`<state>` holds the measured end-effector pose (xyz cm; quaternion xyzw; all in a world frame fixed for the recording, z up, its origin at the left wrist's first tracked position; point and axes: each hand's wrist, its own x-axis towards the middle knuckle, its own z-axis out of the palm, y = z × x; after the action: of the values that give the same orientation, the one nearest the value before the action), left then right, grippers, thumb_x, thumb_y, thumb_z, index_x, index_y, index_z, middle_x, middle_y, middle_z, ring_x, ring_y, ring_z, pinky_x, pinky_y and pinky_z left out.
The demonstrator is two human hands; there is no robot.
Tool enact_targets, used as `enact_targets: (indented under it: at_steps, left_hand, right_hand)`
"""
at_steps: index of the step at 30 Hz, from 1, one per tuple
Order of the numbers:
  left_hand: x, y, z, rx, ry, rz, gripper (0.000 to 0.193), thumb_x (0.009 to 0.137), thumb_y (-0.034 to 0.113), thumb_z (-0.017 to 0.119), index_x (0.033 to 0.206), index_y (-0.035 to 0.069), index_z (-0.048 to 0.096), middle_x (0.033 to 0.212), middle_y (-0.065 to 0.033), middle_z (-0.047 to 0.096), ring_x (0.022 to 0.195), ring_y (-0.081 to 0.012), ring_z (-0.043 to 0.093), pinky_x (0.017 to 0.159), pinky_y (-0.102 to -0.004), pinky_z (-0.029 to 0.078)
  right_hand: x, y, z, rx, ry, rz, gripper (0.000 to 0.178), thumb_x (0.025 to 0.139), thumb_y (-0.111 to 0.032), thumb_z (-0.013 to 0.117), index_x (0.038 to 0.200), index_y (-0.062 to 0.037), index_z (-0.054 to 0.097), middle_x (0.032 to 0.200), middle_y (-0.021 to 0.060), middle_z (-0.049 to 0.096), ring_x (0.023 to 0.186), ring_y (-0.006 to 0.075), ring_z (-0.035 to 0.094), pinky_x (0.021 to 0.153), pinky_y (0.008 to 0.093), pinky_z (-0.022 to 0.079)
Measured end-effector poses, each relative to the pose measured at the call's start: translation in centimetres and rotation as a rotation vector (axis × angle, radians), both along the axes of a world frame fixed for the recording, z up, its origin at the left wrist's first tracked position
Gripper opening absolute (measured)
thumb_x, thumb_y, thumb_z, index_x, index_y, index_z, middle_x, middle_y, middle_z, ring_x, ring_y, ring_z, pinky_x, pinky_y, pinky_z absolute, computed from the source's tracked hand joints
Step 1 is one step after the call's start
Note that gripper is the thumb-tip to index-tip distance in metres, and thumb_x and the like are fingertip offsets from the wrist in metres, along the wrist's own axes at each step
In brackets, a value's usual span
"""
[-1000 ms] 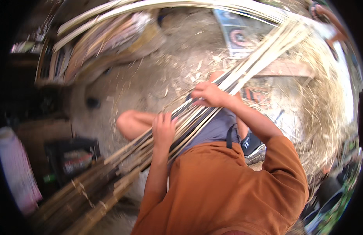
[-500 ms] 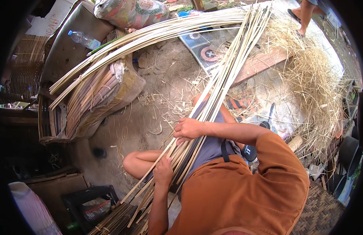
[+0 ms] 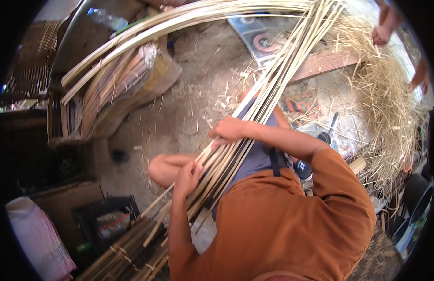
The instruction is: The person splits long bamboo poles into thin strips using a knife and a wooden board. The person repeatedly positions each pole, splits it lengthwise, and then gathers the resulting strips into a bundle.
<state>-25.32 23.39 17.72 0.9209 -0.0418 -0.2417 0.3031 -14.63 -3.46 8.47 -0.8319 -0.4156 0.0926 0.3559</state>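
A long bundle of pale and dark bamboo strips (image 3: 273, 86) lies slantwise across my lap, from the far right down to the near left. My right hand (image 3: 228, 130) is closed over strips at the bundle's left edge, above my thigh. Nearer to me, my left hand (image 3: 186, 178) pinches a pale strip, with its thumb and fingers together near the edge. Between the two hands the strip runs alongside the others. My palms and the undersides of the fingers are hidden.
More long strips (image 3: 179, 23) arch over a worn armchair (image 3: 163, 70) at the far left, beside a plastic bottle (image 3: 108, 19). Thin shavings (image 3: 385, 103) heap at right near a wooden plank (image 3: 325, 64) and a knife (image 3: 334, 122). Another person's limb (image 3: 385, 29) shows at upper right.
The whole view has shifted. My left hand has slid a little up along the strips, closer to my right hand, which stays on the bundle. The other person's limbs at upper right have moved.
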Motion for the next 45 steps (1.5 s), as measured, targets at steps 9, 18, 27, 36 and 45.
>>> enact_targets:
  at_steps: [9, 18, 27, 36, 45]
  left_hand:
    - [0.3, -1.4, 0.4, 0.022, -0.59, 0.078, 0.018, 0.095, 0.006, 0.059, 0.109, -0.001, 0.068, 0.105, -0.0223, 0.061, 0.093, -0.0392, 0.062, 0.079, -0.0423, 0.052]
    - [-2.6, -5.9, -3.1, -0.105, -0.573, 0.032, 0.025, 0.093, 0.0, 0.058, 0.116, -0.002, 0.068, 0.106, -0.0207, 0.069, 0.098, -0.0382, 0.065, 0.089, -0.0434, 0.051]
    - [-4.1, -9.3, -1.8, 0.005, -0.501, -0.132, 0.025, 0.093, 0.016, 0.067, 0.111, 0.0, 0.068, 0.097, -0.0185, 0.067, 0.087, -0.039, 0.063, 0.079, -0.0471, 0.049]
    - [-3.6, -9.2, 1.1, 0.203, -0.42, -0.098, 0.028, 0.095, 0.023, 0.064, 0.107, -0.001, 0.066, 0.099, -0.0225, 0.065, 0.089, -0.0441, 0.063, 0.08, -0.0491, 0.05]
    - [-3.8, -7.2, 1.3, 0.177, -0.244, -0.051, 0.034, 0.094, 0.027, 0.065, 0.113, -0.002, 0.062, 0.105, -0.0249, 0.064, 0.1, -0.0452, 0.061, 0.087, -0.0502, 0.048]
  right_hand:
    - [2.3, -4.8, 3.5, 0.319, -0.019, -0.304, 0.025, 0.09, -0.027, 0.073, 0.089, -0.0035, 0.065, 0.086, 0.0127, 0.066, 0.084, 0.0309, 0.066, 0.076, 0.04, 0.053]
    - [-5.0, -8.7, 0.3, 0.044, 0.007, -0.135, 0.026, 0.085, -0.031, 0.076, 0.096, -0.0084, 0.069, 0.099, 0.0103, 0.067, 0.099, 0.0317, 0.063, 0.086, 0.0407, 0.049]
    - [-5.6, -9.1, 0.3, 0.047, -0.157, -0.058, 0.035, 0.087, -0.039, 0.07, 0.102, -0.0082, 0.061, 0.102, 0.0088, 0.06, 0.102, 0.0293, 0.057, 0.09, 0.041, 0.044]
    - [-3.9, -7.4, 0.3, 0.303, -0.439, -0.175, 0.035, 0.09, -0.046, 0.068, 0.089, -0.0121, 0.063, 0.08, 0.0055, 0.061, 0.081, 0.0265, 0.062, 0.077, 0.0366, 0.046]
    - [-3.3, -6.0, 1.4, 0.176, -0.09, -0.103, 0.05, 0.092, -0.056, 0.062, 0.083, -0.0072, 0.06, 0.078, 0.0103, 0.064, 0.074, 0.0367, 0.065, 0.063, 0.0458, 0.049]
